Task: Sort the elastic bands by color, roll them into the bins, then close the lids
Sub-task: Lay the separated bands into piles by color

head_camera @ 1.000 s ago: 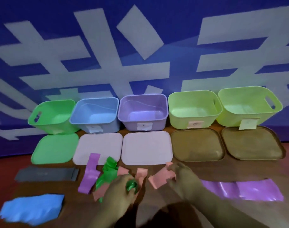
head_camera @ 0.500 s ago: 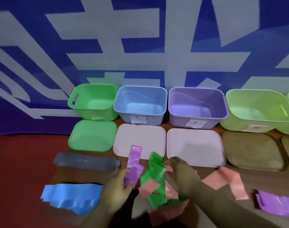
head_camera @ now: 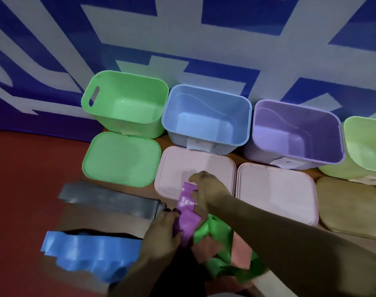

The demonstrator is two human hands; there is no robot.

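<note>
The right hand (head_camera: 206,190) pinches the top end of the purple band (head_camera: 187,214), and the left hand (head_camera: 163,231) has its fingers curled on the lower part. The band lies across the front edge of a pink lid (head_camera: 215,168), before the open blue bin (head_camera: 206,116), beside a green band (head_camera: 213,230).

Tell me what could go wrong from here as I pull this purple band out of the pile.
1. The purple band, held by the right hand and left hand, overlaps the green band and pink bands; lifting it may drag them along.
2. The blue band lies near the table edge beside the left forearm; a nudge could push it off.
3. The purple bin sits beside the blue bin; a loose roll could land wrong.
</note>
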